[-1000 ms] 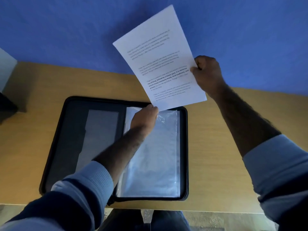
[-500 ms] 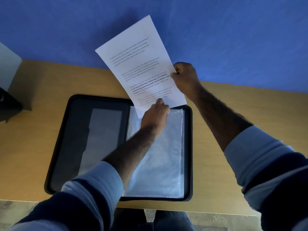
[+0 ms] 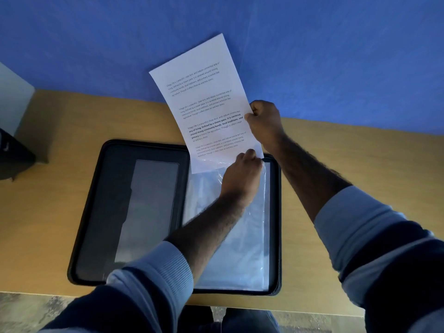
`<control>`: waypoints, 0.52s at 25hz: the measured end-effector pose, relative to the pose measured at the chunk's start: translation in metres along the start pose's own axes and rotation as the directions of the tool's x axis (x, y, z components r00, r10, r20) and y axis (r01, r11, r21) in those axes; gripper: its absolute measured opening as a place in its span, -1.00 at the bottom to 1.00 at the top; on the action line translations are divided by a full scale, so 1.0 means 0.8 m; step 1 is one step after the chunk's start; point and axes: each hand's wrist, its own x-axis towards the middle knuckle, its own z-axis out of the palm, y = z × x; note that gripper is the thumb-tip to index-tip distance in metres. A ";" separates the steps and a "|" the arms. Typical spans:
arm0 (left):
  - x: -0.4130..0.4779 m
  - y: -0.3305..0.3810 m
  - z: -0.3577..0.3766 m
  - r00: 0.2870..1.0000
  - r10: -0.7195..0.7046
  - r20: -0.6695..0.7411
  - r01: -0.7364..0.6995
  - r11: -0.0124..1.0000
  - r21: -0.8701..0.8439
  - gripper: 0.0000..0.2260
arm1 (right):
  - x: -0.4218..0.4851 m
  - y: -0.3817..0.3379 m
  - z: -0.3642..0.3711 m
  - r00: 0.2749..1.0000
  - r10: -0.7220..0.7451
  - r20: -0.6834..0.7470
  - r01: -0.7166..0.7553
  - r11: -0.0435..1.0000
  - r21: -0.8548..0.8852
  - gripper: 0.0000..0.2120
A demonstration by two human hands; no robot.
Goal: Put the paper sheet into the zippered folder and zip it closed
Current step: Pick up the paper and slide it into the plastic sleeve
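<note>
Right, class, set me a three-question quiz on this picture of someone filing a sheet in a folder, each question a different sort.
1. True or false: the folder lies zipped shut.
2. Which hand grips the sheet at its side edge?
3. The left hand is at the top of the: A) clear sleeve B) dark pocket C) zip.

Key: 1 false, it lies open on the table; 2 the right hand; 3 A.

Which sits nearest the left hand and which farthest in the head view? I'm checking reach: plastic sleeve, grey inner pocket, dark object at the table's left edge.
1. Plastic sleeve, under the left hand.
2. Grey inner pocket, folder's left half.
3. Dark object, far left.
</note>
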 end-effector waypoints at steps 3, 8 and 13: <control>0.002 0.012 -0.001 1.000 0.007 -0.006 -0.006 1.000 0.006 -0.91 | -0.001 0.006 0.003 1.000 -0.001 -0.020 0.001 1.000 -0.008 -0.73; 0.013 0.018 -0.001 1.000 -0.006 -0.025 0.004 0.998 -0.063 -0.82 | 0.000 0.016 0.007 0.999 0.024 -0.027 -0.025 1.000 -0.006 -0.84; 0.018 0.018 0.003 0.996 -0.064 -0.065 0.049 0.976 -0.214 -0.86 | -0.001 0.030 0.010 0.997 0.071 -0.024 -0.071 0.997 -0.027 -0.87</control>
